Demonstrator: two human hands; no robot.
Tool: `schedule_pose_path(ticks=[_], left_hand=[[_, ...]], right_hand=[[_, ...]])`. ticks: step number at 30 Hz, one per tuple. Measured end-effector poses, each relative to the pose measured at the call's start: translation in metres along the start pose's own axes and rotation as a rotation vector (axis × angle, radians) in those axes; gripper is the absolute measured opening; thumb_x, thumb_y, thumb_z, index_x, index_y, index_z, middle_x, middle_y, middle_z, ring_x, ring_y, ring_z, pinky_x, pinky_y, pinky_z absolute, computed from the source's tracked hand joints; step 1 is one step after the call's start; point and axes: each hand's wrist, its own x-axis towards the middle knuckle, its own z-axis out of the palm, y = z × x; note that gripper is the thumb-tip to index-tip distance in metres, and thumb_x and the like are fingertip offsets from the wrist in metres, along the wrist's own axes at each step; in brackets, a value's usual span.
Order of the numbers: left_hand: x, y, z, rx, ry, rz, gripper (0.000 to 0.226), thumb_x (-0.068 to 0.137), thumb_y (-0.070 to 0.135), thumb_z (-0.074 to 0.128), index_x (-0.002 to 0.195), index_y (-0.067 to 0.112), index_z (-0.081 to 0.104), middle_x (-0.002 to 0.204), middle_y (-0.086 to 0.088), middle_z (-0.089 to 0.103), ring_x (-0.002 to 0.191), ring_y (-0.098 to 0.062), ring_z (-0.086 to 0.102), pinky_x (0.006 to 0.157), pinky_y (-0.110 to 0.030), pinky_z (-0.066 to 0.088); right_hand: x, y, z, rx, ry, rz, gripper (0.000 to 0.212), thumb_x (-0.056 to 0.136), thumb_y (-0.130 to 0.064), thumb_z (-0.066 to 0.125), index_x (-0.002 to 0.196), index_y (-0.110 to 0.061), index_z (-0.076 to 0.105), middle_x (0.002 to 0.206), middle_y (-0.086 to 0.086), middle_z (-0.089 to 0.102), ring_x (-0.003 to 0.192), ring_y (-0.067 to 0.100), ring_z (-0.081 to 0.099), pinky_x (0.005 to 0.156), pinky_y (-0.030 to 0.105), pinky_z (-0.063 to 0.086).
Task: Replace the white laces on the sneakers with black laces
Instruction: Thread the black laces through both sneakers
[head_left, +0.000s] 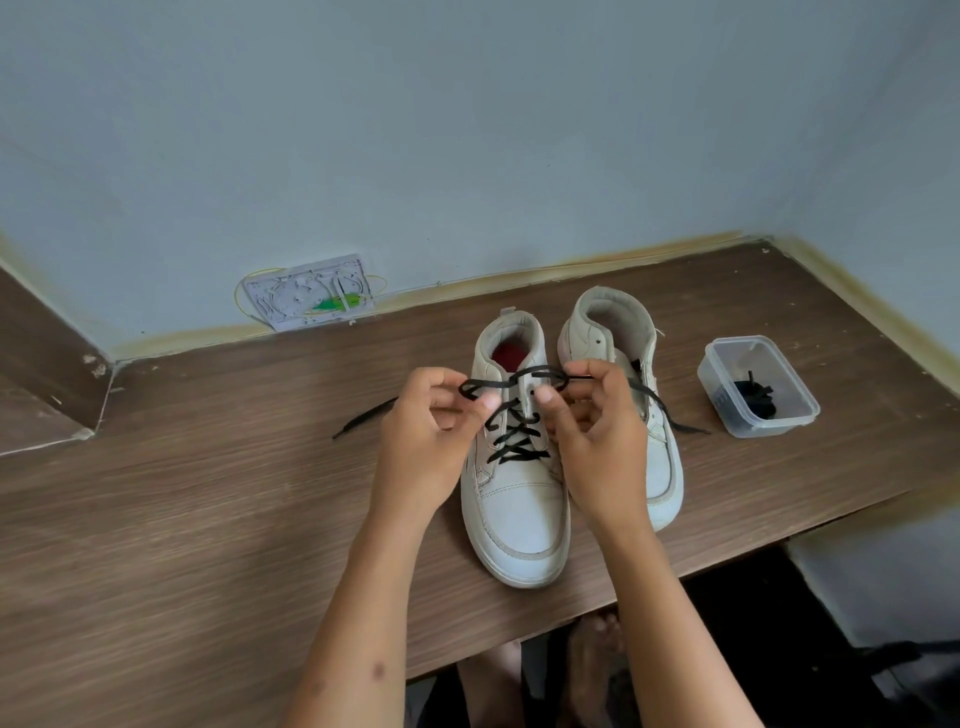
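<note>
At twelve o'clock above the left shoe (514, 499), my left hand (426, 441) and right hand (597, 436) each pinch a loop of the black lace (511, 434), which stretches nine to three.

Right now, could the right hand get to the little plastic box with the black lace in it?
Probably yes. The plastic box stands open on the table just right of the sneakers, with nothing between. But the right hand is pinching the black lace, so it must let go first.
</note>
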Motion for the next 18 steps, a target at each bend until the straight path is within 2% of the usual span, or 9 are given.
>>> schedule_pose_path(ticks=[2,4,6,9,12,14,18], left_hand=[[0.000,0.001,0.000,0.004,-0.004,-0.014,0.017,0.078,0.026,0.080,0.090,0.022,0.069,0.079,0.007,0.073,0.071,-0.003,0.068,0.070,-0.020,0.053],[0.000,0.002,0.000,-0.020,0.010,0.000,0.011,0.078,0.018,0.080,0.081,0.025,0.072,0.074,0.009,0.073,0.069,-0.002,0.067,0.067,-0.017,0.050],[0.001,0.002,0.002,-0.027,0.031,0.014,0.017,0.078,0.013,0.079,0.075,0.029,0.073,0.072,0.010,0.073,0.069,-0.002,0.067,0.067,-0.017,0.050],[0.002,0.001,0.005,0.007,0.038,0.006,0.022,0.083,0.011,0.074,0.075,0.031,0.071,0.075,0.010,0.073,0.073,-0.003,0.068,0.074,-0.023,0.053],[0.002,-0.002,0.006,-0.062,0.073,-0.052,0.030,0.089,-0.003,0.059,0.083,0.026,0.063,0.084,0.005,0.069,0.078,-0.010,0.071,0.084,-0.039,0.057],[0.001,-0.001,0.007,-0.092,0.086,-0.074,0.035,0.092,-0.008,0.050,0.085,0.026,0.057,0.090,0.003,0.066,0.082,-0.012,0.071,0.088,-0.043,0.056],[0.003,-0.001,0.006,-0.135,0.059,-0.089,0.025,0.090,-0.001,0.059,0.088,0.024,0.060,0.092,-0.002,0.069,0.087,-0.015,0.071,0.090,-0.044,0.055]], right_hand=[[0.001,0.000,-0.001,-0.015,-0.010,0.036,0.028,0.084,-0.024,0.077,0.105,-0.019,0.059,0.081,-0.007,0.067,0.071,0.004,0.064,0.066,0.020,0.052],[0.003,0.001,0.001,-0.010,-0.005,0.068,0.027,0.081,-0.023,0.079,0.103,-0.017,0.064,0.081,-0.005,0.070,0.073,0.009,0.067,0.070,0.027,0.055],[0.003,0.000,0.004,0.056,0.025,0.090,0.021,0.081,-0.018,0.079,0.098,-0.019,0.067,0.082,-0.004,0.072,0.076,0.012,0.068,0.073,0.028,0.056],[0.001,-0.004,0.007,0.170,0.065,0.104,0.019,0.082,-0.010,0.078,0.093,-0.019,0.066,0.081,-0.002,0.072,0.075,0.011,0.068,0.072,0.023,0.053],[0.002,-0.007,0.008,0.314,0.143,0.130,0.022,0.087,0.001,0.068,0.098,-0.015,0.058,0.086,0.008,0.066,0.072,0.013,0.067,0.069,0.024,0.054],[0.003,-0.011,0.006,0.434,0.213,0.153,0.027,0.091,0.008,0.059,0.104,-0.013,0.049,0.088,0.010,0.059,0.069,0.014,0.068,0.068,0.024,0.055],[-0.001,-0.012,0.009,0.391,0.211,0.124,0.039,0.091,0.004,0.062,0.112,-0.015,0.035,0.088,0.011,0.063,0.072,0.018,0.070,0.069,0.024,0.055]])
